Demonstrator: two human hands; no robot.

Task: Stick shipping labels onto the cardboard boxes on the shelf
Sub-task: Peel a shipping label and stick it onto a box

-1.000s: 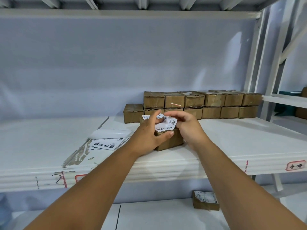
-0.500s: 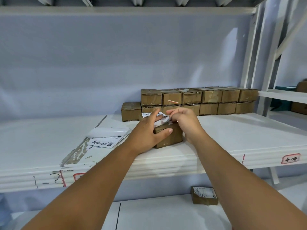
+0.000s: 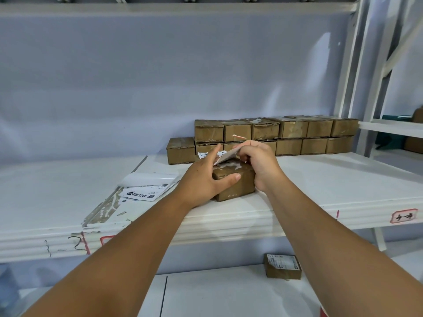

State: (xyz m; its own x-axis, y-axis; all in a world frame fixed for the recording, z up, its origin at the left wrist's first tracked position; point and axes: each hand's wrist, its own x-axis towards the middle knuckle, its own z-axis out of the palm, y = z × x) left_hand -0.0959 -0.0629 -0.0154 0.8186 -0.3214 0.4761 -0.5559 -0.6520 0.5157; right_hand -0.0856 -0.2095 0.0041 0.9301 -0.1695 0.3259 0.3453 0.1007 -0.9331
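Observation:
A small cardboard box (image 3: pixel 238 186) sits near the front of the white shelf (image 3: pixel 320 179). My left hand (image 3: pixel 203 179) grips its left side, thumb across the front face and fingers up by the label. My right hand (image 3: pixel 258 163) pinches a shipping label (image 3: pixel 225 156) that is tilted over the box's top, its plain underside facing me. Behind stands a two-high row of several unlabelled cardboard boxes (image 3: pixel 290 131) against the back wall.
A pile of label sheets and white backing paper (image 3: pixel 148 186) lies on the shelf left of the box. One labelled box (image 3: pixel 282 266) rests on the lower shelf. A white upright post (image 3: pixel 357 72) rises at the right.
The label, first crumpled between both hands above the box, is now stretched out and tilted over the box top. My left hand has settled round the box's side.

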